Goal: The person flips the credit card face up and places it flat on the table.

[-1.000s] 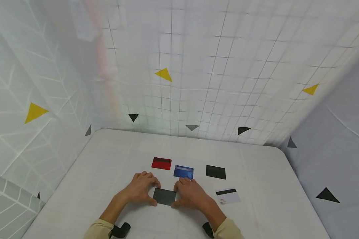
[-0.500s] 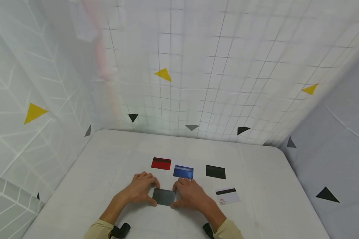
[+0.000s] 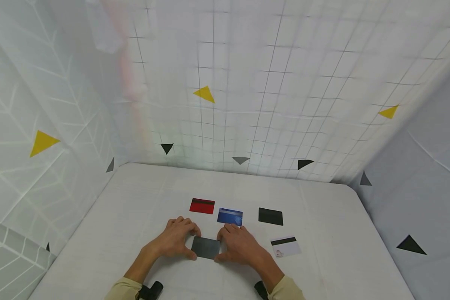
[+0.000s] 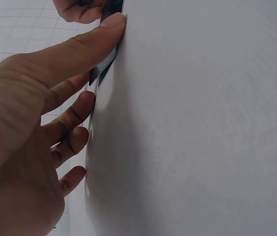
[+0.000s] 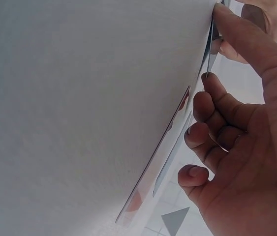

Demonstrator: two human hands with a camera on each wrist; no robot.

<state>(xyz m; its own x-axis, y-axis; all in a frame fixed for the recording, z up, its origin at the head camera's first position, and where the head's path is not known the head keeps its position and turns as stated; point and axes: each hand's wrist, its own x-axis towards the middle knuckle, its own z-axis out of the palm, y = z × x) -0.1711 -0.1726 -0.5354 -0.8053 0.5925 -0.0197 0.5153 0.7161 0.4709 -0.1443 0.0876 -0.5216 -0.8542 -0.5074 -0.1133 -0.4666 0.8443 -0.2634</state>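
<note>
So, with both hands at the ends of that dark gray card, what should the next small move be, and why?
Probably a slight, level lift of the dark gray card by the left hand and right hand together: they hold its opposite short ends, and the blue striped card lies just beyond the right hand, so sliding forward might bump it.

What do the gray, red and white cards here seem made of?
Gray card: probably plastic, though thin metal is possible; smooth, low sheen, thin straight edge in the wrist views.
Red card: likely smooth plastic, by its even colour and dark stripe.
White card: likely plastic too, by its stripe and print; finish unclear.
</note>
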